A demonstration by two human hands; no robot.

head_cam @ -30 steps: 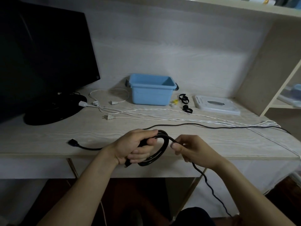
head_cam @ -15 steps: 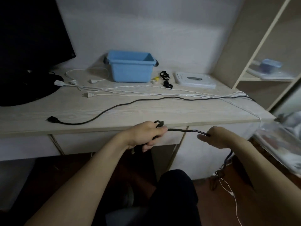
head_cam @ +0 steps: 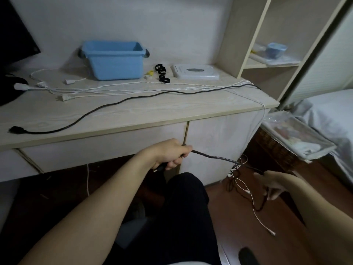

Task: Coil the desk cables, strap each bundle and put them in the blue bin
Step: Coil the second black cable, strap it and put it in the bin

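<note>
A long black cable runs across the desk from its plug at the front left and drops over the right edge. My left hand is below the desk front, closed around a small coil of this cable. From that hand a taut stretch of cable leads right to my right hand, which pinches it low beside the desk side. The blue bin stands empty at the back of the desk. Black straps lie to its right. White cables lie stretched along the desk.
A monitor stands at the left. A white flat box lies at the back right. Shelves rise right of the desk. Loose white cables trail on the floor, near a tray and a bed.
Both hands dropped from above the desk front to below it. My right hand slid right and down along the black cable, drawing a longer stretch out from the coil. The view turned right.
</note>
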